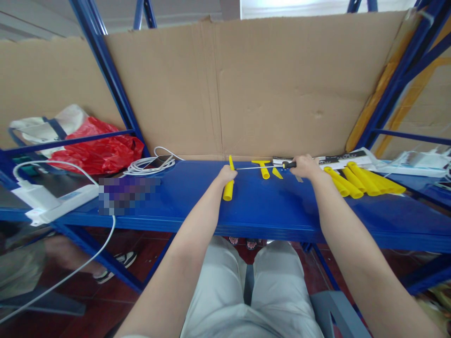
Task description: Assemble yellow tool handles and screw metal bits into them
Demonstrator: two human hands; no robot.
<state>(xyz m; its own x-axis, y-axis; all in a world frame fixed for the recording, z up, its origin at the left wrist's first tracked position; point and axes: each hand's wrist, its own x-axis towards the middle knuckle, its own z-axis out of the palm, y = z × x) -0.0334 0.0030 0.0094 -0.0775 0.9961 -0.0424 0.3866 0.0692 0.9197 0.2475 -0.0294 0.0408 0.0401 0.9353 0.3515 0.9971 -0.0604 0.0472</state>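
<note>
My left hand [227, 174] is closed around a yellow plastic handle [228, 191], its round tube end pointing toward me and a thin yellow part sticking up behind. In my right hand [306, 166] is a screwdriver [289, 165] with a black grip. Its long metal shaft runs left, level above the table, and the tip reaches the yellow handle by my left fingers; whether it touches a screw is too small to tell. Between my hands lie a yellow T-shaped handle [265, 172] and a small yellow blade-like piece [277, 173].
Several yellow tubes [362, 180] lie at the right on the blue table [268, 206]. Coiled white cable [150, 165], a red plastic bag [100, 148] and a power strip [66, 202] are at the left. Cardboard [275, 89] walls the back. Another person's leg [75, 253] shows lower left.
</note>
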